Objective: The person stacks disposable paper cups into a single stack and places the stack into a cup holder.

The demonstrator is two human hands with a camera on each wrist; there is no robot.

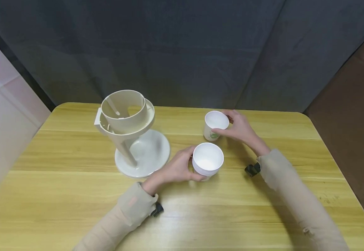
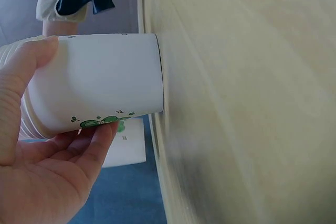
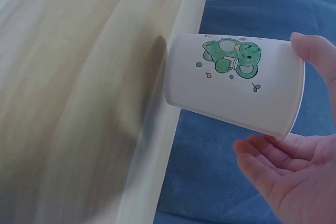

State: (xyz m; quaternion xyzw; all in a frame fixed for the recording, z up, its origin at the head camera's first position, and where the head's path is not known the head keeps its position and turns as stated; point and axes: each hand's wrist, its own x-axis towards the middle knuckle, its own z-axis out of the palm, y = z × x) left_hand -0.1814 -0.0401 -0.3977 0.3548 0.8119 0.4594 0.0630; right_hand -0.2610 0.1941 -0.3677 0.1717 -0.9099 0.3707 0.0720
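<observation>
A stack of nested white paper cups [image 1: 207,158] stands in the middle of the table, their rims upward. My left hand [image 1: 178,166] grips the stack from its left side, thumb and fingers around it; in the left wrist view the paper cups [image 2: 100,82] show green print low on one side. Just behind the stack is a single white paper cup [image 1: 216,120]. My right hand [image 1: 237,128] holds this cup near its rim between thumb and fingers. A green bear is printed on the single cup [image 3: 231,85] in the right wrist view, its base close to the tabletop.
To the left stands a cream plastic stand with a ring-shaped holder [image 1: 126,113] on a slanted stem. Its round white base [image 1: 152,153] rests on the wooden table [image 1: 59,195]. A dark curtain [image 1: 182,52] hangs behind the table's far edge.
</observation>
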